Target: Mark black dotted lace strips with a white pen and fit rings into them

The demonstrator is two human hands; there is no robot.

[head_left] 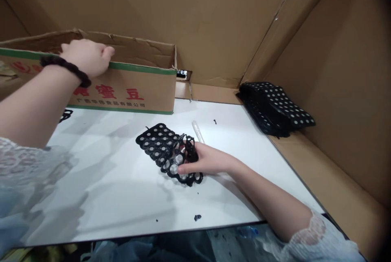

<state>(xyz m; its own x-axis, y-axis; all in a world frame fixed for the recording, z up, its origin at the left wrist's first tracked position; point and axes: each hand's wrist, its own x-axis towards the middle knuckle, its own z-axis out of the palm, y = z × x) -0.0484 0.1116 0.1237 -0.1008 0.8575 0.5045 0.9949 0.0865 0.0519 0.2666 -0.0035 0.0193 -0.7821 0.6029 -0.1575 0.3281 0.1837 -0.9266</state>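
In my right hand [210, 159] is the near right end of a black perforated sheet [157, 142] with rows of round pale spots. My thumb lies on top of it and the fingers curl under its torn, loopy end. Clear round discs show around the thumb. My left hand [87, 56], with a dark band at the wrist, reaches over the front rim of a cardboard box [152, 89]. Its back faces me and the fingers bend down out of sight, so whether they hold anything is hidden.
A clear plastic tube [198, 131] lies behind the sheet on the white table [122, 205]. Black sheets with pale dots [275, 107] are piled at the right, by the cardboard wall [342, 103]. Black scraps [198, 217] dot the tabletop. A black looped piece [65, 115] lies before the box.
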